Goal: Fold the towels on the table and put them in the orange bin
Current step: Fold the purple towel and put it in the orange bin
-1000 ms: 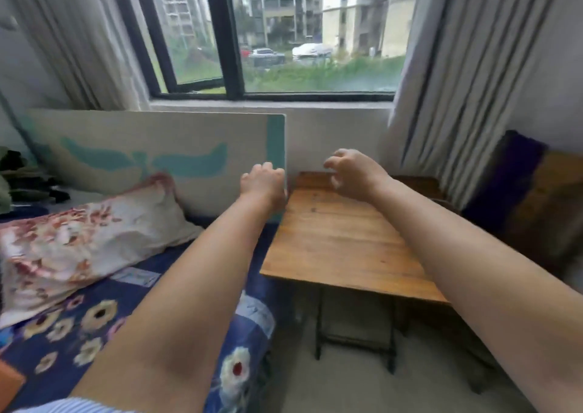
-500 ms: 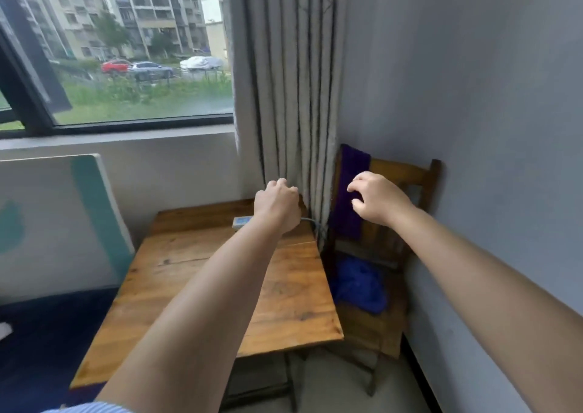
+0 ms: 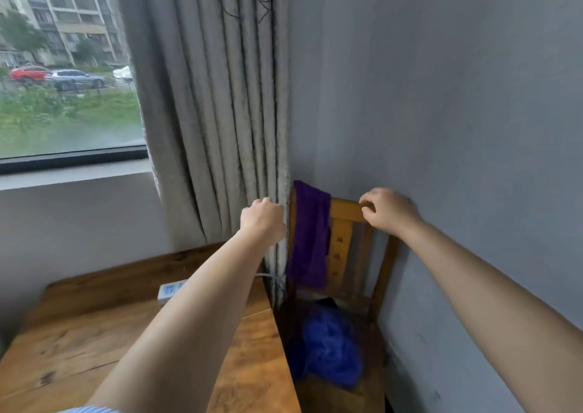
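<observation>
Towels first: a purple towel (image 3: 310, 236) hangs over the top rail of a wooden chair (image 3: 345, 211) in the corner, and a blue towel (image 3: 334, 349) sits crumpled on the chair's seat. Left hand (image 3: 262, 222) is up w/ fingers curled into a loose fist, holding nothing, just beside the grey curtain (image 3: 220, 113) and near the purple towel. Right hand (image 3: 386, 212) is at the chair's top rail, fingers bent; can't tell if it's gripping the rail. Wooden table (image 3: 63, 334) stands left of the chair w/ a white power strip (image 3: 170, 290) on it. Orange bin isn't in view
</observation>
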The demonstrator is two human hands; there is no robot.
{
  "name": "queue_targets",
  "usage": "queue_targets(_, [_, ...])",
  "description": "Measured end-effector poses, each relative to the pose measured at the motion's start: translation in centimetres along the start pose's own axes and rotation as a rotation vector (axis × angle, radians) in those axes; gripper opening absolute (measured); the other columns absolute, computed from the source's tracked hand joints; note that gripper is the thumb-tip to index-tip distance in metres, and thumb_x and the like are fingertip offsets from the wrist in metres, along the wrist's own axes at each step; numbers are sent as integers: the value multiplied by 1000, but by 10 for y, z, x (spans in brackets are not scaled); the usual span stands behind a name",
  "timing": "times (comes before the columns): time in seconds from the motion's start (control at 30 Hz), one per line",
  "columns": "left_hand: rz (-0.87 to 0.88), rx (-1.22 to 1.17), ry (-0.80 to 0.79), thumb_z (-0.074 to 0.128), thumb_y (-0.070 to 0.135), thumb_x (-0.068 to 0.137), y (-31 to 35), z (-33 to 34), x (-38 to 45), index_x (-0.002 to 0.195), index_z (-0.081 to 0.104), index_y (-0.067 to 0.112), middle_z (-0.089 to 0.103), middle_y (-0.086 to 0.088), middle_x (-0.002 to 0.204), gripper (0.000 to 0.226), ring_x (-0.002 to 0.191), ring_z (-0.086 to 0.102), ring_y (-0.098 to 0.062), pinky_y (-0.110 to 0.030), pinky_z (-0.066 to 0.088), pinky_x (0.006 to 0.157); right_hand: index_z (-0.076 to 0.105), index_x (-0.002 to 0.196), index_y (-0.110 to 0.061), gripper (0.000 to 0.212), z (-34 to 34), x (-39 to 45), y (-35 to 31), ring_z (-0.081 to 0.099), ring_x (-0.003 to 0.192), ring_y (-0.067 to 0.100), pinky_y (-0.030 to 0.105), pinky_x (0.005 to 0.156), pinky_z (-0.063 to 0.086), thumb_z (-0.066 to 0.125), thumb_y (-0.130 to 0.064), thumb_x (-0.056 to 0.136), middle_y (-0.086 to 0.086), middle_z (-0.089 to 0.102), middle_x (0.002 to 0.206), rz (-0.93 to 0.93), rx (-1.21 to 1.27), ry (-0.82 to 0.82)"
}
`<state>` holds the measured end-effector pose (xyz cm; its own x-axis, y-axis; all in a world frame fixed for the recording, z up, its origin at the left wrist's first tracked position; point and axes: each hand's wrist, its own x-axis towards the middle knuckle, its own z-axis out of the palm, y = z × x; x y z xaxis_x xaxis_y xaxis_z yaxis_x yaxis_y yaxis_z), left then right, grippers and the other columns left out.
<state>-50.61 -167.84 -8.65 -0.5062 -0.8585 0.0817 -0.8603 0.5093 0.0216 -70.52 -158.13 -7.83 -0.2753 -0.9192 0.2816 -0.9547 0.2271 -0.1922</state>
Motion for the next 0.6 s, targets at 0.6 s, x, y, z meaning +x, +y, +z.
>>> queue_targets(0.6, [-316,-586,-68,36,24,96,35,123,223,96,61,4,65,-12,103,31,96,60,-25,-29,43,73,64,111,-19,29,162,211,75,59,98,21,24,70,38,49,-34,91,6,65,107,17,70,-216])
